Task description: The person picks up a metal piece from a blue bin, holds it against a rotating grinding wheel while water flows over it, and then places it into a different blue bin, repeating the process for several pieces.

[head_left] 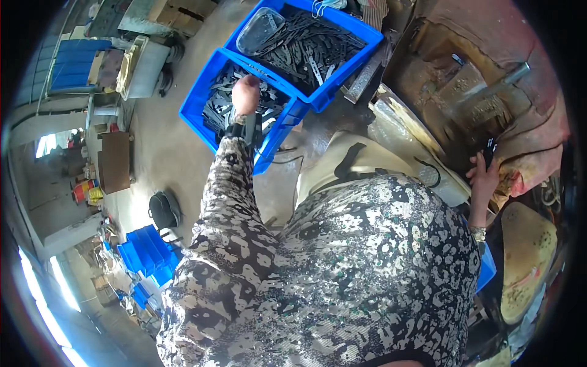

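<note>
My left hand (246,95) reaches out over the nearer blue bin (197,92), which holds many flat dark metal pieces (221,101). Its back faces me with the fingers curled down; what they grip, if anything, is hidden. At the far right, my right hand (484,178) is beside the wet, brown-stained machine basin (458,92). Its fingers close around a small dark metal piece (490,148) with light glints on it. Behind the nearer bin, a second blue bin (351,27) is full of similar long dark pieces and a clear plastic tub (261,30).
A reddish cover (541,116) drapes over the machine's right side. A metal rod (516,73) juts over the basin. Stacked blue bins (147,251) and a black chair (164,210) stand on the floor at left. A brown carton (114,162) sits farther back.
</note>
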The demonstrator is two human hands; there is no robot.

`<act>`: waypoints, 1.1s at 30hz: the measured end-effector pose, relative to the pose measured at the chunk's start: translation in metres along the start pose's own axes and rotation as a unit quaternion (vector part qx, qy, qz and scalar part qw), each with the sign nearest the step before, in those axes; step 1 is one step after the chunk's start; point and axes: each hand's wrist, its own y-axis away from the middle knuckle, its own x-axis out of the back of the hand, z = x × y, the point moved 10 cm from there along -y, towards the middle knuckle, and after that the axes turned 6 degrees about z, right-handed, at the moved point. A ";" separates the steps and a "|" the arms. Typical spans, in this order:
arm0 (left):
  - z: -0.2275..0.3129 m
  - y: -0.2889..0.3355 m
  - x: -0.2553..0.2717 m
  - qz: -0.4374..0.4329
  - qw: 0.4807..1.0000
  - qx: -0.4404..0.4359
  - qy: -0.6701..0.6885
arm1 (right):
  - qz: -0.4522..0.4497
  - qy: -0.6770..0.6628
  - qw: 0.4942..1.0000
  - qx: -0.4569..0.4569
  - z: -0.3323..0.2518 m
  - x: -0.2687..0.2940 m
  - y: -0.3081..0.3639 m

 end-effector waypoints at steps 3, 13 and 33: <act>0.020 0.025 0.001 -0.045 0.994 -0.067 -0.076 | 0.010 0.015 1.000 -0.005 0.000 0.002 0.000; 0.046 0.062 -0.003 -0.043 0.967 -0.159 -0.196 | 0.000 0.015 1.000 -0.001 -0.006 0.000 0.001; 0.125 -0.017 0.014 -0.045 0.888 0.152 0.432 | 0.024 -0.034 0.999 0.005 -0.004 0.002 0.000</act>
